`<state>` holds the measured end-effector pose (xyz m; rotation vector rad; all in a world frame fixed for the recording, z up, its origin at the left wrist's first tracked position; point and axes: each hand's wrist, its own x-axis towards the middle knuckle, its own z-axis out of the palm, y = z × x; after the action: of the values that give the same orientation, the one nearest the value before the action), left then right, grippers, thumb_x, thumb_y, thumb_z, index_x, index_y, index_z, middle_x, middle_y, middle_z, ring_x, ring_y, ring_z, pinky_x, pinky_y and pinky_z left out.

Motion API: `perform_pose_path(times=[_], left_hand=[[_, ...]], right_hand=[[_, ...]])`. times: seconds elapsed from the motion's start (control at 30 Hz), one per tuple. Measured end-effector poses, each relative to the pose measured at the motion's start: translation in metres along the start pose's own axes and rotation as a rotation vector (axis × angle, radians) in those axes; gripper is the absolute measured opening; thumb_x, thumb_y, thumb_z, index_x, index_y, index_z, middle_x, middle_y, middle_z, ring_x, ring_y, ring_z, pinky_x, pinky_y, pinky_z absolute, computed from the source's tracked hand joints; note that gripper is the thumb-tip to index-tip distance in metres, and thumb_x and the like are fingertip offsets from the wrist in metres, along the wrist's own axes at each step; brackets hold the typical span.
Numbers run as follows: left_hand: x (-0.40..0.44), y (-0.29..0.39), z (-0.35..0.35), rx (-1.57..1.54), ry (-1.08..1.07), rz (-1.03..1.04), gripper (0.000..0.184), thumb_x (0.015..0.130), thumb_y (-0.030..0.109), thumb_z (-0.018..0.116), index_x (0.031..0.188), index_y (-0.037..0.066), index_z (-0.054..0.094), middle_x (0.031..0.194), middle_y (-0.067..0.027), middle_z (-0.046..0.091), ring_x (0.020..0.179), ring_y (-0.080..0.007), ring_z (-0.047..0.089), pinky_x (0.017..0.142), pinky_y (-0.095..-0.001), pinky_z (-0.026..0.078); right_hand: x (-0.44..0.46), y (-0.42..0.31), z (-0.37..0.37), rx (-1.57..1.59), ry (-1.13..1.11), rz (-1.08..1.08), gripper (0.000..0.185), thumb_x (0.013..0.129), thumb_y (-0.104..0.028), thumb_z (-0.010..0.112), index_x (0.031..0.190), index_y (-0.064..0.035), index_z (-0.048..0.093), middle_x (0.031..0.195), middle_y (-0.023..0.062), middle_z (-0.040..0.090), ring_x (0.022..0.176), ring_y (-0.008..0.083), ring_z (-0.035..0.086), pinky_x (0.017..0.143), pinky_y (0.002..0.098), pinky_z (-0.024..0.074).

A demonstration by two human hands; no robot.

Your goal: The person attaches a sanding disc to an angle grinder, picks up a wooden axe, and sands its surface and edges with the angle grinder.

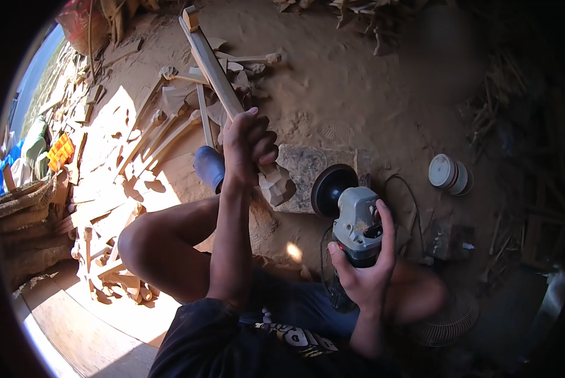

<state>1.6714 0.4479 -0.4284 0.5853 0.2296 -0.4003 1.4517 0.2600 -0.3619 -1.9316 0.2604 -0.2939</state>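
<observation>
**Carved Wood in One Hand, Grinder in the Other**

A person seated on the dirt floor holds a long wooden piece in the left hand, fingers curled tightly around it just above its faceted end. The narrow shaft runs out beyond that fist, away from the body. The right hand clasps an angle grinder from behind, thumb on one side and forefinger stretched along the other. The tool's dark disc faces the left hand, near the faceted end but apart from it. Whether the disc is spinning cannot be told from this view.

The step in hand looks like shaping or smoothing the rough facets, at a moment with no contact between tool and wood. The next move would call for a firm left grip, the facet turned toward the disc, and the right hand keeping the grinder steady, with the left fingers well clear of the rim.

Between the hands and beyond them, a flat block lies on the ground. Left of the left hand are a blue object and a scatter of wooden pieces; a white tub stands to the right of the grinder, past a dark cord.
</observation>
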Motion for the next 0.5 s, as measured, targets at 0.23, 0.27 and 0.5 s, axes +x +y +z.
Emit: perform_pose_path(times=[0.23, 0.27, 0.5], left_hand=[[0.046, -0.019, -0.032, 0.455, 0.262, 0.389, 0.017, 0.095, 0.013, 0.065, 0.106, 0.003, 0.055, 0.068, -0.0027, 0.052, 0.051, -0.0159, 0.052, 0.051, -0.0300, 0.047], [0.056, -0.026, -0.044, 0.445, 0.270, 0.380, 0.016, 0.095, 0.012, 0.066, 0.103, 0.004, 0.054, 0.068, -0.0026, 0.053, 0.051, -0.0158, 0.052, 0.050, -0.0301, 0.047], [0.096, -0.088, -0.119, 0.335, 0.513, 0.353, 0.016, 0.091, 0.009, 0.067, 0.097, 0.006, 0.051, 0.067, -0.0026, 0.052, 0.051, -0.0157, 0.052, 0.046, -0.0318, 0.046]], right_hand=[[0.004, 0.020, 0.001, -0.017, 0.089, -0.025, 0.088, 0.082, -0.010, 0.084, 0.158, 0.0019, 0.041, 0.136, 0.0257, 0.065, 0.120, 0.0299, 0.069, 0.103, 0.0411, 0.0555], [0.007, 0.027, 0.002, -0.029, 0.096, -0.036, 0.087, 0.082, -0.010, 0.084, 0.158, 0.0019, 0.041, 0.136, 0.0258, 0.065, 0.121, 0.0297, 0.069, 0.103, 0.0411, 0.0555], [0.021, 0.085, 0.021, -0.168, 0.046, -0.011, 0.085, 0.084, -0.012, 0.084, 0.159, -0.0036, 0.043, 0.138, 0.0231, 0.067, 0.121, 0.0317, 0.071, 0.102, 0.0417, 0.0559]])
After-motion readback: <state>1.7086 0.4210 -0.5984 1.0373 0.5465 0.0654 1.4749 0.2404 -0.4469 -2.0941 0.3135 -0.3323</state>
